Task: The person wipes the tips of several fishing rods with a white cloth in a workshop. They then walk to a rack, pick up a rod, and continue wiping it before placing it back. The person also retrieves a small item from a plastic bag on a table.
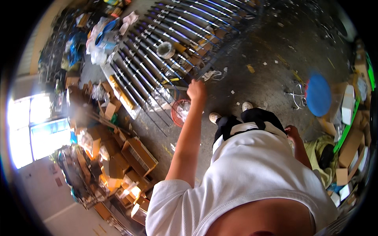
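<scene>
My left hand (197, 89) is stretched forward to the near corner of a rack, with its fingers closed. What they hold, if anything, is hidden. Long, thin metal rods with black sleeves (146, 59) lie side by side across the rack. A round grey tub (165, 50) stands among them. Just below my left hand, a red-rimmed basket (173, 114) with pale plastic in it sits on the floor. Hanging beside my right thigh is my right hand (291, 132); its fingers are too small and partly hidden to read.
A blue round-topped stool (318, 94) stands at the right. Open cardboard boxes (138, 157) are heaped at the lower left, and more cartons (351, 147) line the right edge. Scraps litter the dark floor (271, 78). A blue bucket (105, 39) and plastic bags stand beyond the rack's left end.
</scene>
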A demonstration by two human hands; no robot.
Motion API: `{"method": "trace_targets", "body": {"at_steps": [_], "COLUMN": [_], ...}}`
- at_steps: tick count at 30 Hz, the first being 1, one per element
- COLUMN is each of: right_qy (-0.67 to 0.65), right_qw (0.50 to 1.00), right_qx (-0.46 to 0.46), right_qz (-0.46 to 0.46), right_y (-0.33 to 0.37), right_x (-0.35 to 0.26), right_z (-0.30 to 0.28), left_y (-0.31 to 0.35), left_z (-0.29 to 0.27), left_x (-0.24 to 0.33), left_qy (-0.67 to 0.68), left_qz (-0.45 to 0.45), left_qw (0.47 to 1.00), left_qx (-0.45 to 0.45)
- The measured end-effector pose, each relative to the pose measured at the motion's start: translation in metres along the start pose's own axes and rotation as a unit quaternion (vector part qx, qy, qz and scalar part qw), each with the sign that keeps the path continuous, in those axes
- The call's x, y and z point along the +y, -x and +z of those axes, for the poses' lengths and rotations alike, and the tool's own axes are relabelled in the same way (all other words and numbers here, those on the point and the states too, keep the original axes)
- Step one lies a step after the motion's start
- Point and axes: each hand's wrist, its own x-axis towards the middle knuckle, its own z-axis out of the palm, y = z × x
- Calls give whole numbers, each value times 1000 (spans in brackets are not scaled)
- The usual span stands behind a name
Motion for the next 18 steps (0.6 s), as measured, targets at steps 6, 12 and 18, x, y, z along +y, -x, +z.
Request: {"method": "trace_targets", "body": {"at_steps": [6, 12, 18], "right_qy": [52, -25, -43], "right_qw": [998, 999, 998], "right_qx": [-7, -41, -43], "right_qz": [-33, -25, 6], "right_y": [-12, -66, -86], "right_x": [-33, -15, -32], "right_z": [-16, -29, -19], "left_y": [12, 67, 152], "left_z": [7, -49, -173], "left_x": [0, 23, 67], "left_qy": [-8, 116, 575], "left_qz": [15, 60, 354], "left_qw": [999, 991, 716], "left_qx": [39, 33, -178]}}
